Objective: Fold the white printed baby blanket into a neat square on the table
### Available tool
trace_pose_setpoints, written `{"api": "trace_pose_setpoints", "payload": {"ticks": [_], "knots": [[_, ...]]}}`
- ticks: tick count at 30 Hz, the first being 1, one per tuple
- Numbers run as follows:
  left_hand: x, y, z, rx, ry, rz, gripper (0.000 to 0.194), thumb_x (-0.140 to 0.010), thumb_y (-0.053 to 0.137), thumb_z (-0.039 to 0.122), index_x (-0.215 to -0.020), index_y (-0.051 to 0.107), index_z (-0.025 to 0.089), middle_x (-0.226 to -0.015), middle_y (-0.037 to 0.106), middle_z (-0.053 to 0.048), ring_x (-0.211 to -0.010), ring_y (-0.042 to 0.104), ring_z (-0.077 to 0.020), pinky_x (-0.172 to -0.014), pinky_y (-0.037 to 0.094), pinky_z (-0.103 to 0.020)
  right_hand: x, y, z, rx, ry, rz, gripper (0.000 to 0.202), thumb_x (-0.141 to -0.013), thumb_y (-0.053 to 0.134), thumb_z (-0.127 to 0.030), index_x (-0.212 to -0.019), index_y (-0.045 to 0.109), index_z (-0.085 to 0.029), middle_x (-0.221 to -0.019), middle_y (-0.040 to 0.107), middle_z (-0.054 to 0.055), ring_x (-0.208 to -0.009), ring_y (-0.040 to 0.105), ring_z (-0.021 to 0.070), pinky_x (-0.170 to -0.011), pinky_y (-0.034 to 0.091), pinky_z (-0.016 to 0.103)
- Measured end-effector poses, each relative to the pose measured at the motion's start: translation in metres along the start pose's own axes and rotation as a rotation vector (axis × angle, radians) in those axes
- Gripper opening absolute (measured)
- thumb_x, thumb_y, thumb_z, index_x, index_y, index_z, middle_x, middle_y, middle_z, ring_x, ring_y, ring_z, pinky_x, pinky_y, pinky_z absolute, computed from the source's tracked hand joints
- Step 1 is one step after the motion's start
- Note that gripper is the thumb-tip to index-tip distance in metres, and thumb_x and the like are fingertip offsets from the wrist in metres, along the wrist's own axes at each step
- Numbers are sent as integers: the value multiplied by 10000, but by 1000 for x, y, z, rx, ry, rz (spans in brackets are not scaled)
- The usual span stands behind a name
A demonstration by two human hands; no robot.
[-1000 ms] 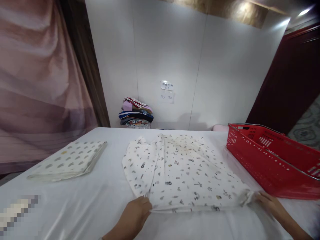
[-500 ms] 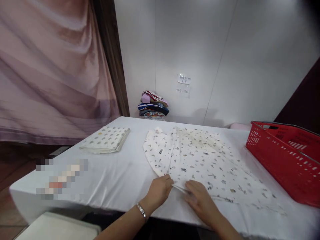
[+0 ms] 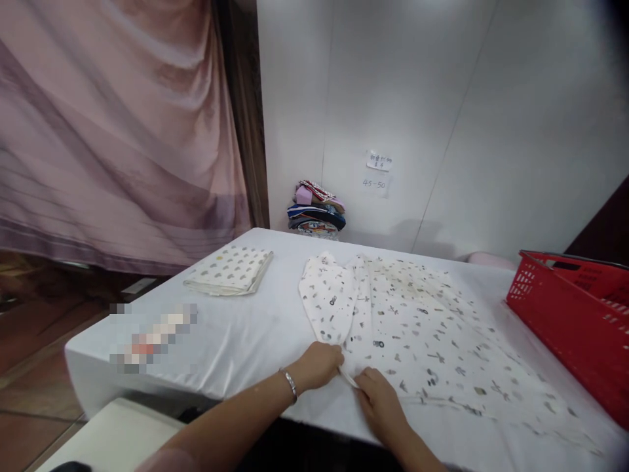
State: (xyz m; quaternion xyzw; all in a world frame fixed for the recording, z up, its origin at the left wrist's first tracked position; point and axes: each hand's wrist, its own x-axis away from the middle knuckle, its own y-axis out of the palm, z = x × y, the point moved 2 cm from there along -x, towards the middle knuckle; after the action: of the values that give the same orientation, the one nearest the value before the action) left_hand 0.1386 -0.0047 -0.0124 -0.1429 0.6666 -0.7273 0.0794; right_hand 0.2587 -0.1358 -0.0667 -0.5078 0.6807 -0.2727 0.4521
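A white cloth with a small grey and beige print (image 3: pixel 422 334) lies spread over the table, its left side folded over on itself. At its near edge my left hand (image 3: pixel 322 364) is closed on the folded corner. Just to the right, my right hand (image 3: pixel 378 400) pinches the same near edge, with a short strip of hem stretched between the two hands. My fingertips are partly hidden by the hands themselves. A folded white cloth with grey hearts (image 3: pixel 230 270) rests at the table's far left.
A red plastic basket (image 3: pixel 570 334) stands at the table's right side. A blurred-out patch (image 3: pixel 157 337) covers something at the left front. Behind the table is a stack of folded fabrics (image 3: pixel 317 210) against the wall. A pale stool or box (image 3: pixel 113 436) is below the left front edge.
The view has swung left, so everything sits further right in it. My right hand has come closer to my left and now grips the hem. The cloth's left flap lies folded further inward.
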Motion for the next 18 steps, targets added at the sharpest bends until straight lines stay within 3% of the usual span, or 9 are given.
{"api": "trace_pose_setpoints", "payload": {"ticks": [6,9,14,18], "knots": [[-25,-17,-19,-123,199,-89,172,-691,645,327,-793,616,191,-875,656,-65,-761,625,-233,-666,472,-344,-1,-2,-3,-16,11,58,179,-836,400,-137,-783,553,-214,-796,559,27,-766,529,168,-669,436,289],[-31,-31,-30,-138,195,-114,183,-639,688,329,-754,619,203,-813,660,-54,-758,621,-227,-698,465,-348,0,0,0,-17,25,71,164,-845,406,-164,-775,545,-215,-789,562,23,-754,533,167,-665,444,290],[-11,-59,-77,-130,-13,-62,95,-676,649,230,-762,622,198,-819,661,-61,-812,614,-223,-746,447,-336,0,-1,1,-25,53,30,200,-874,382,-201,-723,512,-214,-758,548,19,-730,527,167,-647,444,288],[34,-52,-120,-58,-257,50,154,-758,541,194,-895,608,205,-922,653,-73,-857,603,-219,-762,432,-339,0,-5,-2,-39,41,20,205,-887,394,-238,-737,532,-219,-751,553,16,-728,534,164,-642,450,273]]}}
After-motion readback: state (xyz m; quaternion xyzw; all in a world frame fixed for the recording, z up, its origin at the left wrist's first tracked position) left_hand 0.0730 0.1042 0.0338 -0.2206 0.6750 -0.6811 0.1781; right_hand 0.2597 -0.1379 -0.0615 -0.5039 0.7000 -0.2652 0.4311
